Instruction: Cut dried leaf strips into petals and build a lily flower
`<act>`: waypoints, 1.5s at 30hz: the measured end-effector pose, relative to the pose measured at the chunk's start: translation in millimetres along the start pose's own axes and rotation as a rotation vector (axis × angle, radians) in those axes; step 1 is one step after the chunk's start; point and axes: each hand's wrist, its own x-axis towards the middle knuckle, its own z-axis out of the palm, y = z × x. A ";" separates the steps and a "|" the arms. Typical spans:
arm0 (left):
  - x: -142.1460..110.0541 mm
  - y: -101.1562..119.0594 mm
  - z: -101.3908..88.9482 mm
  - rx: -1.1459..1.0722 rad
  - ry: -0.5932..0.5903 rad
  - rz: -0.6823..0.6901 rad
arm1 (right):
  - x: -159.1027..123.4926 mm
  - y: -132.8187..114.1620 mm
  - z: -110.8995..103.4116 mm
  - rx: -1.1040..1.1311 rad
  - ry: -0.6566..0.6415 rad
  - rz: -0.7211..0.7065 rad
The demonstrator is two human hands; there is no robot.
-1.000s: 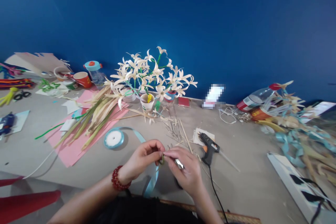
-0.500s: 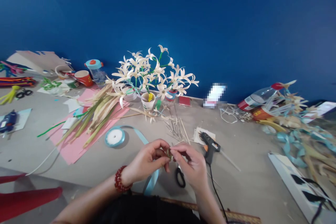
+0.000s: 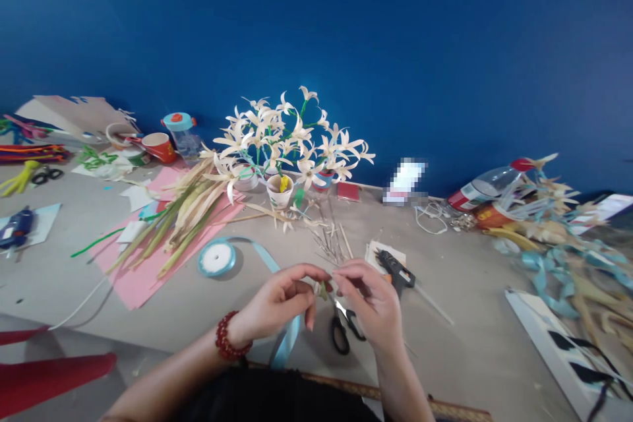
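Observation:
My left hand, with a red bead bracelet on its wrist, is closed with bent fingers around a small greenish, leaf-like piece. Close by on the right, my right hand has thumb and fingertips pinched together; whatever is between them is too small to make out. Black-handled scissors lie on the table just below both hands, partly covered by my right hand. Light-blue ribbon runs beneath my left forearm from its spool.
Pale handmade flowers stand in cups at the back. Dried husks lie on pink paper. A black glue gun rests right of my hands. A power strip, bottle and ribbon scraps fill the right side.
My hands have come slightly apart, the right one shifting right. The green piece stays by my left fingers, and more of the scissors shows between the hands.

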 end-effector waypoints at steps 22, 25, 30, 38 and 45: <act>8.5 1.2 5.8 -0.106 0.105 -0.046 | -2.3 1.9 10.6 0.212 0.040 0.162; 12.5 3.7 9.8 -0.079 0.149 -0.060 | -2.7 1.8 12.1 0.173 0.031 0.138; 17.7 3.5 11.2 -0.084 0.147 -0.114 | -3.1 5.6 9.5 0.166 0.047 0.139; 14.9 -2.2 8.0 -0.126 0.190 -0.124 | -0.5 3.2 0.5 0.238 0.106 0.148; 15.0 -3.4 8.3 -0.205 0.212 -0.084 | -3.0 8.5 9.1 0.257 -0.046 0.159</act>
